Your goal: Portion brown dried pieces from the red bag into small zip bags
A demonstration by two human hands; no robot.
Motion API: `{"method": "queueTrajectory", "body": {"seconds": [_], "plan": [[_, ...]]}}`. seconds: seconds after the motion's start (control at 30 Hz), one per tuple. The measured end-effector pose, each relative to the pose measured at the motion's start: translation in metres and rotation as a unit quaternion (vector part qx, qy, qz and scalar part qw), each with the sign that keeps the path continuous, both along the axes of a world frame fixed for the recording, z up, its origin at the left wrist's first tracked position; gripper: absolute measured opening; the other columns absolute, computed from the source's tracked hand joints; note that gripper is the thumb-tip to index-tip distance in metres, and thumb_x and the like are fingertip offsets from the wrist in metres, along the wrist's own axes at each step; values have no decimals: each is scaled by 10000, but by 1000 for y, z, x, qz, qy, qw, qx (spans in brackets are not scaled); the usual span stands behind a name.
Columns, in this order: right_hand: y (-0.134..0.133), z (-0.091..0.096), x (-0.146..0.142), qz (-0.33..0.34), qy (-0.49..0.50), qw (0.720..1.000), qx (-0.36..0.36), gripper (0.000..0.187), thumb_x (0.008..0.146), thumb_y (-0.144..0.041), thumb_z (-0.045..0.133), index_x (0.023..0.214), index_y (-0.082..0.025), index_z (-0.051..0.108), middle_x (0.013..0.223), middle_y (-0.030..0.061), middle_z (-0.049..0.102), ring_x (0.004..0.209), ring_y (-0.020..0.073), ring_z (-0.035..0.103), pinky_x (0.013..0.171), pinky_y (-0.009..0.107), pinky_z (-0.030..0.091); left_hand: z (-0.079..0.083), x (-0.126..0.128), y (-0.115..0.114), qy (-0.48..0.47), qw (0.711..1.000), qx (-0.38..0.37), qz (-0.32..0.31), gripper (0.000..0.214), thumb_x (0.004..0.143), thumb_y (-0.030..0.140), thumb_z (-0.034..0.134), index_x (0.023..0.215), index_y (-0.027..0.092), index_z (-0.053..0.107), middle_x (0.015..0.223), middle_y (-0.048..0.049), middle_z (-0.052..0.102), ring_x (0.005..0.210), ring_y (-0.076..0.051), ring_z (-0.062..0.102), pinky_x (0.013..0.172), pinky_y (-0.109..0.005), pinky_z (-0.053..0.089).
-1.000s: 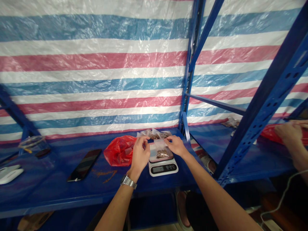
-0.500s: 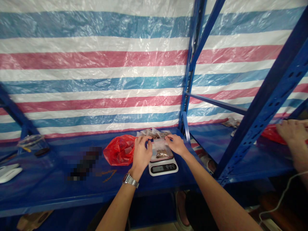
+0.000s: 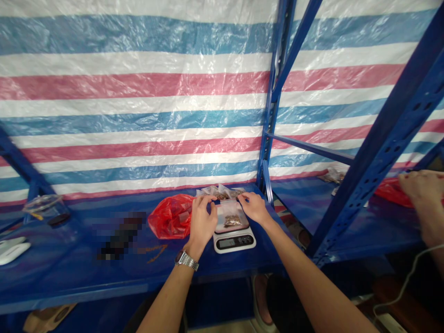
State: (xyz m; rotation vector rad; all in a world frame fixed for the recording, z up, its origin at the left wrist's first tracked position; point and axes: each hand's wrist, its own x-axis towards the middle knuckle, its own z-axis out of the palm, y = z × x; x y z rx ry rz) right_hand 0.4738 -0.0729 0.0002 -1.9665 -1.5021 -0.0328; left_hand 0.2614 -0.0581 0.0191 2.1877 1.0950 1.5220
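A clear plastic zip bag [image 3: 228,210] with brown dried pieces gathered at its bottom lies on the white kitchen scale [image 3: 222,248]. The scale's display is lit, its digits too small to read. My left hand [image 3: 204,219], with a metal watch on its wrist, is beside the bag's upper left corner; its thumb and index finger are apart. At the upper right corner, the fingertips of my right hand [image 3: 255,207] are closed together on the bag's edge. Just beyond the scale lie several filled bags [image 3: 222,191]. A crumpled red plastic bag [image 3: 169,217] sits left of my left hand.
Brown crumbs [image 3: 157,252] and a blurred dark object [image 3: 121,238] lie on the blue shelf [image 3: 69,277]. A clear container [image 3: 46,208] and white item [image 3: 13,250] are far left. A blue post [image 3: 374,138] stands right; another person's hand [image 3: 425,192] is beyond it.
My left hand has shifted slightly left, its fingertips drawing off the bag's upper edge. My right hand stays at the other corner. The bag remains on the scale.
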Motion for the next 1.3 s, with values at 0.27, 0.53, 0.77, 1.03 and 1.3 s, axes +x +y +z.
{"method": "queueTrajectory", "body": {"seconds": [0.27,0.53,0.77,1.03,1.3], "plan": [[-4,5,0,-6,2,1000,-19,364,1018,-432,494,1088,-246,799,1098,101,781,1083,284,702,886,342,493,0,0,0,-7,1000,-7,-2,254,890,89,533,995,243,705,1012,-59,679,1057,-267,611,999,-469,505],[-5,8,-3,-15,11,999,-38,356,1019,-433,501,1108,-251,793,1160,87,767,1145,286,681,941,353,479,2,-1,-1,11,1000,-10,8,255,907,86,514,1008,227,700,1026,-62,679,1065,-257,607,1002,-460,507],[-5,9,-4,-17,14,999,-48,366,1020,-441,496,1120,-249,791,1173,81,765,1156,288,676,957,363,473,2,-1,-1,11,1000,-12,8,258,906,81,517,1013,229,699,1030,-61,681,1079,-258,610,1009,-466,507],[-5,9,-3,-16,12,998,-55,360,1021,-442,491,1114,-269,793,1170,68,765,1156,274,676,951,352,473,2,-2,-1,14,1000,-9,8,259,908,80,511,1014,223,699,1036,-65,681,1071,-257,607,1001,-456,507],[-5,8,-3,-13,11,998,-61,370,1021,-454,489,1109,-267,796,1177,71,765,1169,282,668,940,350,469,2,-1,0,11,1000,-7,9,257,906,84,516,1002,236,700,1023,-58,684,1060,-255,614,986,-447,515]]}}
